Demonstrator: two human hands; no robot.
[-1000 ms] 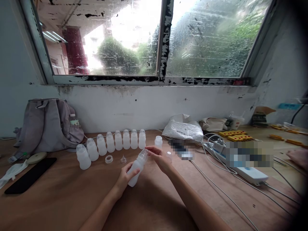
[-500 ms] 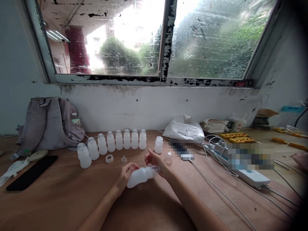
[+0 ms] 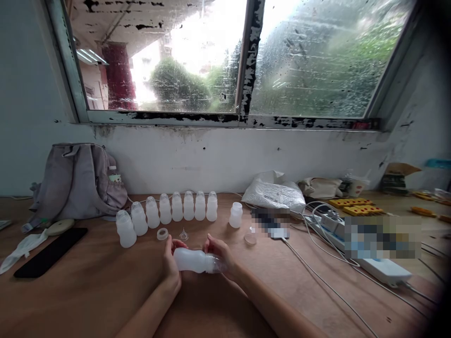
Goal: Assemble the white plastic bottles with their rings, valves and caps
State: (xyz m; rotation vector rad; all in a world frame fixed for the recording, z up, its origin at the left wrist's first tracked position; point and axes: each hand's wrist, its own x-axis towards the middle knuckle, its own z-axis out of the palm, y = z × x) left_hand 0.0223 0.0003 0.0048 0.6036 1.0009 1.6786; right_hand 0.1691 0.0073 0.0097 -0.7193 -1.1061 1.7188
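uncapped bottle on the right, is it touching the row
Apart: the head view shows a plain gap between the uncapped bottle and the row's nearest bottle.

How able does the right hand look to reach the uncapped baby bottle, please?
Probably yes: the uncapped baby bottle stands just beyond the right hand with nothing between, though that hand is now at the clear cap of the held bottle.

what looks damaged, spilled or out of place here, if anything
The window frame looks damaged: its coating is patchy, as if peeling, and the wall just below is stained. I see no spill; one bottle stands apart, lacking a clear cap.
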